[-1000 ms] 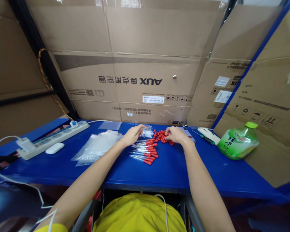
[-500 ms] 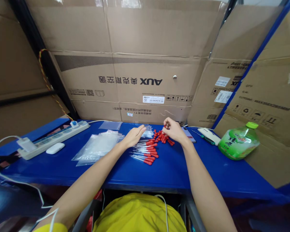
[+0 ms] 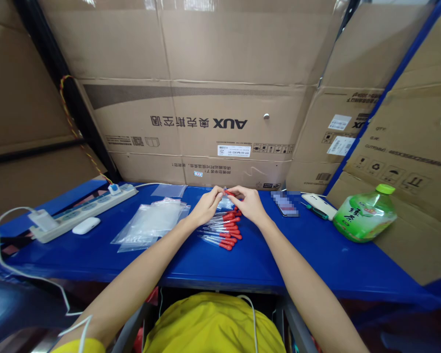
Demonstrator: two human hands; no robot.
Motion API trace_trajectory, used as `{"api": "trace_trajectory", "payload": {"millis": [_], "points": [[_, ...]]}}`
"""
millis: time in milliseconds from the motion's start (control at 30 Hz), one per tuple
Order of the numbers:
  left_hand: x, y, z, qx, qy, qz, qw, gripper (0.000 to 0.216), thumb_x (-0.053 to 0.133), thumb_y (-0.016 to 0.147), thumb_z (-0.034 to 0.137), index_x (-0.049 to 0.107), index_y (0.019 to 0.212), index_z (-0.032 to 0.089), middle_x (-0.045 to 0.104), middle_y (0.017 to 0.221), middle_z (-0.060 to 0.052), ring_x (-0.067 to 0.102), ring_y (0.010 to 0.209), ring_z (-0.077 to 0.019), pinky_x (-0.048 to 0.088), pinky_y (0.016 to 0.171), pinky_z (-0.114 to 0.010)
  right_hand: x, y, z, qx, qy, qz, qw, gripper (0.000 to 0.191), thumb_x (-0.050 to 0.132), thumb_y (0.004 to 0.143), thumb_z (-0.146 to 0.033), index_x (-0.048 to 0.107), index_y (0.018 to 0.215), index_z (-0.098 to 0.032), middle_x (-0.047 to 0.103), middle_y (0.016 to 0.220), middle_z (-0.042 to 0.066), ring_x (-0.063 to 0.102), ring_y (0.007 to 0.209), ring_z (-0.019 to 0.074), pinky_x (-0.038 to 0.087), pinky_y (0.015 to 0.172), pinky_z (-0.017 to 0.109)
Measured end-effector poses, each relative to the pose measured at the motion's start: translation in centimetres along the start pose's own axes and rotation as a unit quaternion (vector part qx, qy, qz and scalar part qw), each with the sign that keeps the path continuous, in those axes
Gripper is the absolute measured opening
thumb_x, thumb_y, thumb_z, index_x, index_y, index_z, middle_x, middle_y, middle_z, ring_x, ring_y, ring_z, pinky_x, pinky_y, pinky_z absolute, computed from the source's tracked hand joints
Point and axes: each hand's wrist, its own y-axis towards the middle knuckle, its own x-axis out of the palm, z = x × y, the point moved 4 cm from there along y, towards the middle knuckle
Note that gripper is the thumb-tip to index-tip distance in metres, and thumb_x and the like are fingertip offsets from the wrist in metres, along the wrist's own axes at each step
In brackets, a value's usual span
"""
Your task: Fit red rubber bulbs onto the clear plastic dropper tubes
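My left hand [image 3: 208,206] is closed at the middle of the table, pinching what looks like a thin glass dropper tube, mostly hidden by the fingers. Facing it, my right hand [image 3: 249,202] pinches a red rubber dropper bulb [image 3: 229,193] at the tube's end; whether the bulb sits on the tube I cannot tell. Loose clear glass tubes [image 3: 225,204] lie just under my fingers. Nearer to me is a row of droppers [image 3: 226,241] with red bulbs pointing right. My right hand covers most of the loose red bulbs.
Clear zip bags [image 3: 147,228] lie left of the droppers. Farther left are a power strip [image 3: 84,211] and a white earbud case [image 3: 86,225]. On the right are a phone [image 3: 285,204], a green-handled screwdriver [image 3: 316,211] and a green bottle [image 3: 363,215]. Cardboard [image 3: 206,49] walls the back.
My right hand has moved left from the pile of red bulbs with a bulb in its fingers, and now meets my left hand. The phone has come into fuller view.
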Motion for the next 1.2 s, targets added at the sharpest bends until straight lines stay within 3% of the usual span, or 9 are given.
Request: {"api": "trace_trajectory", "payload": {"millis": [167,333,533,700,900,1200], "points": [[0.0,-0.1,0.3,-0.007,-0.022,-0.010,1.000,0.035,0.032,0.110,0.043,0.057,0.111,0.018,0.056,0.079,0.001,0.053,0.072,-0.0142,0.039,0.072,-0.026,0.2,-0.1,0.1,0.005,0.017,0.013,1.000,0.020,0.069,0.089,-0.032,0.078,0.104,-0.021,0.082,0.101,0.005,0.077,0.093,0.0227,0.061,0.088,0.034],[0.0,0.0,0.2,-0.002,-0.013,0.012,1.000,0.035,0.034,0.109,0.042,0.059,0.112,0.017,0.055,0.075,0.002,0.051,0.067,-0.0133,0.039,0.069,-0.026,0.1,0.0,0.1,-0.017,0.014,0.053,0.998,0.020,0.069,0.089,-0.033,0.080,0.101,-0.020,0.082,0.095,0.006,0.077,0.083,0.0222,0.060,0.078,0.033],[-0.3,0.2,0.2,0.022,-0.003,0.013,1.000,0.037,0.039,0.108,0.040,0.066,0.117,0.016,0.072,0.099,-0.006,0.065,0.086,-0.0176,0.046,0.081,-0.027,-0.1,0.1,0.3,-0.031,0.017,0.062,0.997,0.020,0.072,0.088,-0.035,0.081,0.099,-0.021,0.082,0.094,0.007,0.076,0.079,0.0222,0.060,0.075,0.033],[-0.4,0.3,-0.2,0.024,-0.027,0.008,0.999,0.042,0.047,0.105,0.043,0.074,0.119,0.014,0.076,0.118,-0.011,0.071,0.105,-0.0251,0.051,0.093,-0.032,-0.2,0.1,0.5,-0.024,0.024,0.064,0.997,0.022,0.074,0.087,-0.039,0.081,0.095,-0.020,0.081,0.092,0.007,0.075,0.078,0.0232,0.059,0.074,0.034],[-0.7,0.2,-0.2,0.009,-0.030,0.023,0.999,0.044,0.051,0.103,0.046,0.076,0.118,0.013,0.077,0.118,-0.012,0.073,0.102,-0.0272,0.054,0.090,-0.035,0.1,0.0,1.0,-0.012,0.035,0.060,0.998,0.022,0.076,0.085,-0.039,0.082,0.094,-0.020,0.081,0.089,0.008,0.075,0.076,0.0236,0.060,0.074,0.034],[-1.1,0.3,0.3,0.051,-0.003,-0.015,0.999,0.040,0.050,0.105,0.042,0.077,0.114,0.015,0.077,0.108,-0.012,0.070,0.094,-0.0231,0.051,0.084,-0.032,0.1,-0.1,1.0,-0.024,0.032,0.053,0.998,0.019,0.074,0.086,-0.035,0.082,0.094,-0.019,0.081,0.086,0.007,0.074,0.072,0.0223,0.058,0.068,0.033]]}}
